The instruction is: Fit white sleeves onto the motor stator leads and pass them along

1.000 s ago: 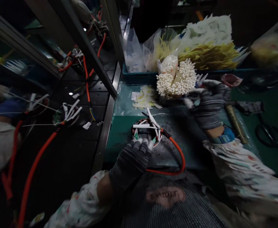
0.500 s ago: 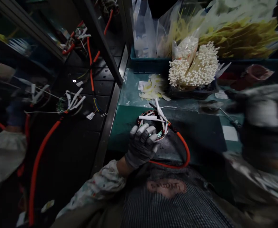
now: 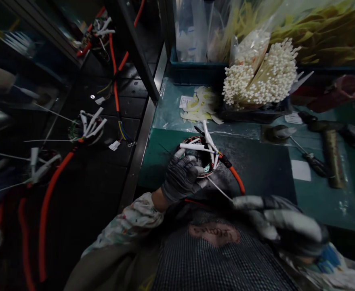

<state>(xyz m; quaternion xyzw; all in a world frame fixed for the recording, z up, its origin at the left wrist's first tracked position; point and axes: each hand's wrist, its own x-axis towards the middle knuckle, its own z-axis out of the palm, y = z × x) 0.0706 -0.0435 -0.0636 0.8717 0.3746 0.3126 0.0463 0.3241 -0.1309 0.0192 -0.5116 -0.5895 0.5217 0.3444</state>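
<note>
Dim overhead view of a green worktop (image 3: 316,198), seen from the wearer's head. In the centre of the frame the gloved left hand (image 3: 181,180) is clenched over the near edge of a wound ring (image 3: 202,161). Its fingers (image 3: 183,153) curl onto the rim and hide the ring's lower left part. The ring lies on a dark mat on the worktop. White sleeved leads (image 3: 195,146) stick up from it, and an orange cable (image 3: 237,180) curves away to the lower right, where it passes out of sight behind the right hand.

The gloved right hand (image 3: 278,224), lower right, is smeared by motion blur. Its fingers (image 3: 244,201) pinch the end of a thin white strip (image 3: 219,189) that runs up to the ring.

At the upper right stands a bundle of white ties (image 3: 265,76); the yellow ties (image 3: 322,32) behind it are cut off by the top edge. A screwdriver (image 3: 312,159) lies to the right, and paper slips (image 3: 200,107) lie beyond the ring. On the dark conveyor (image 3: 104,182), at left, sits another ring (image 3: 85,129), hard to make out.
</note>
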